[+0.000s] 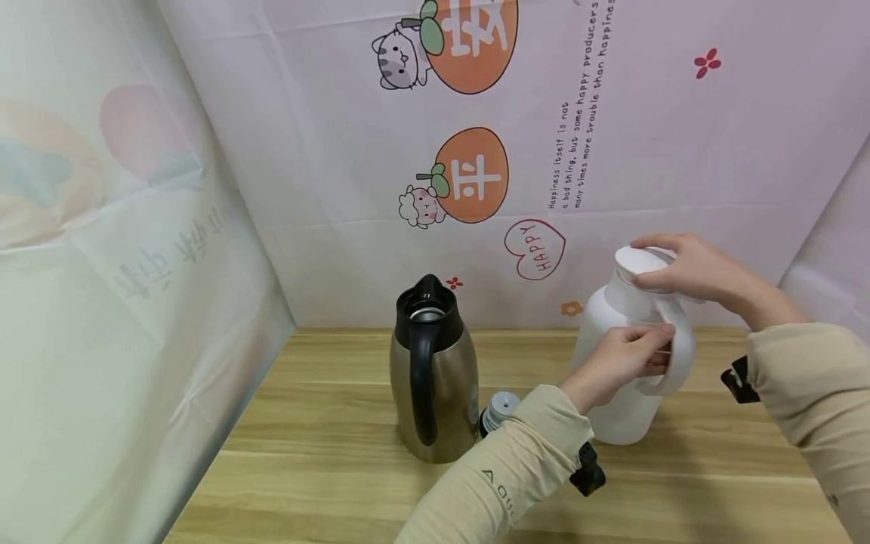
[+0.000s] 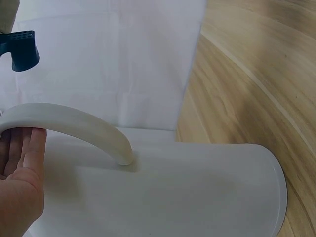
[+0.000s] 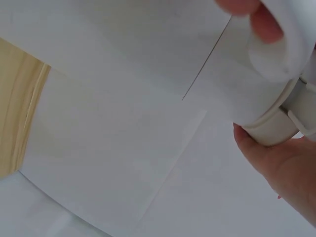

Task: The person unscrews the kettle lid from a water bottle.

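Note:
On the right of the head view, a white thermos jug (image 1: 621,419) stands on the wooden table. My left hand (image 1: 621,359) grips its curved handle (image 1: 682,351), fingers passed through the loop and thumb on the outer side. The left wrist view shows those fingers (image 2: 29,153) beneath the handle (image 2: 84,123), along the jug's smooth body (image 2: 197,192). From above, my right hand (image 1: 707,272) holds the round white lid (image 1: 637,261) between thumb and fingers. In the right wrist view the thumb (image 3: 252,148) presses the lid's rim (image 3: 269,129).
A steel thermos jug (image 1: 455,378) with a black handle and uncovered mouth stands left of the white one. A grey and black stopper (image 1: 501,404) sits beside it, partly behind my left sleeve (image 1: 503,468). Printed cloth (image 1: 340,151) hangs behind the table (image 1: 306,438) and along its left side.

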`<state>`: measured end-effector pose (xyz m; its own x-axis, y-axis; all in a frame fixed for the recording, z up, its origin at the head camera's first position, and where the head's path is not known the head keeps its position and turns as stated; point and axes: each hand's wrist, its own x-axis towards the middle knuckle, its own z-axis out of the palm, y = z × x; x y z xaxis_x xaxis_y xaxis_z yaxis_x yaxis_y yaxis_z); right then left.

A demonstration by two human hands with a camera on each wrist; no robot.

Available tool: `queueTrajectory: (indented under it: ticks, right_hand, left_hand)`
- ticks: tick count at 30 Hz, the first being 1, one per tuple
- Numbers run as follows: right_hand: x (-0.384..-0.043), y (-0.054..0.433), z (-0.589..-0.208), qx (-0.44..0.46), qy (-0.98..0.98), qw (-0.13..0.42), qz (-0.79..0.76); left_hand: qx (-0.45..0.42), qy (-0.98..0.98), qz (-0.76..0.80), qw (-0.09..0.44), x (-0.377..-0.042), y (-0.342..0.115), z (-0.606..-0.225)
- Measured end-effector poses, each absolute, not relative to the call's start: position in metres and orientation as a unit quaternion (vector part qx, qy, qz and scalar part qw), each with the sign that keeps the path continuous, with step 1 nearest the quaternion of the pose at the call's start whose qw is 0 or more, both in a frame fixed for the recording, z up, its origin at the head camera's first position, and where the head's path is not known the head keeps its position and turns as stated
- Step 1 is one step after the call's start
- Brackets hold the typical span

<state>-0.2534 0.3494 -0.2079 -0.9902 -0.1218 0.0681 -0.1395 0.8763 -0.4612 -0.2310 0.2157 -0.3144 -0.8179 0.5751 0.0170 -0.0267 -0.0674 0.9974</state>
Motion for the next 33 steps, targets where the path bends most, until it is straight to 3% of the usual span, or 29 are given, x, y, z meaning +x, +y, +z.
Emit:
queueTrajectory:
  ticks: [7, 15, 25, 33]
  right_hand:
    - [-0.256, 0.353, -0.208, 0.092, -0.954, -0.007, 0.284]
    - [-0.252, 0.345, -0.199, 0.079, -0.969, -0.024, 0.232]
    - [-0.246, 0.322, -0.194, -0.025, -0.992, 0.035, 0.119]
    - [-0.253, 0.331, -0.193, 0.017, -0.991, 0.018, 0.130]
  left_hand:
    - [0.214, 0.652, 0.695, 0.216, -0.230, 0.217, -0.315]
    - [0.213, 0.646, 0.702, 0.211, -0.230, 0.217, -0.313]
    - [0.214, 0.634, 0.711, 0.215, -0.231, 0.216, -0.314]
    - [0.209, 0.631, 0.715, 0.215, -0.230, 0.216, -0.315]
